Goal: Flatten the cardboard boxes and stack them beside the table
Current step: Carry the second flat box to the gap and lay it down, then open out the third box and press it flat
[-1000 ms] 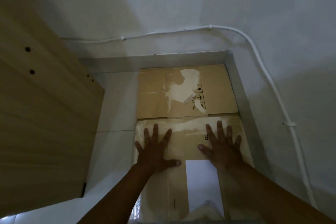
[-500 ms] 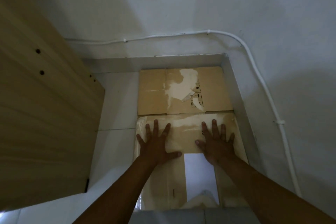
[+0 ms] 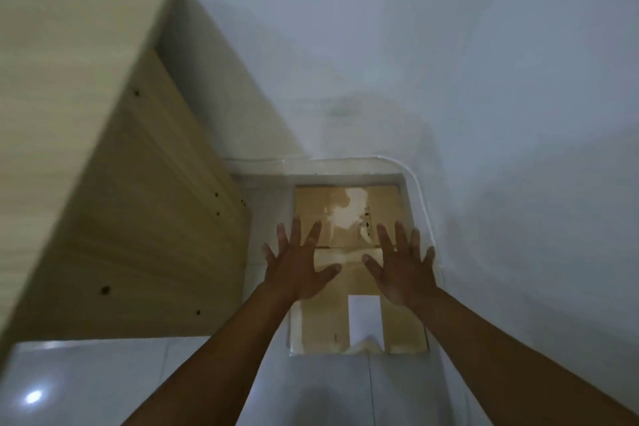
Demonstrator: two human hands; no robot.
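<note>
Lifted clear of the flattened cardboard (image 3: 321, 325) since a moment ago, left hand (image 3: 297, 270) and right hand (image 3: 401, 273) hover above it, fingers straight and spread, holding nothing; the cardboard lies flat on the tiled floor (image 3: 207, 384) in the corner, between the wooden table (image 3: 121, 201) and the white wall (image 3: 518, 114).

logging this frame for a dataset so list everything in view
flattened brown cardboard box: one pile, layers uncountable, brown with a pale torn patch, on the floor in the corner
light wooden table: one, beige, left of the cardboard
thin white cable: one, white, along the wall base behind and right of the cardboard
tiled floor: white, glossy, foreground
wall: white, behind and right
left hand: one, spread open over the cardboard
right hand: one, spread open alongside
</note>
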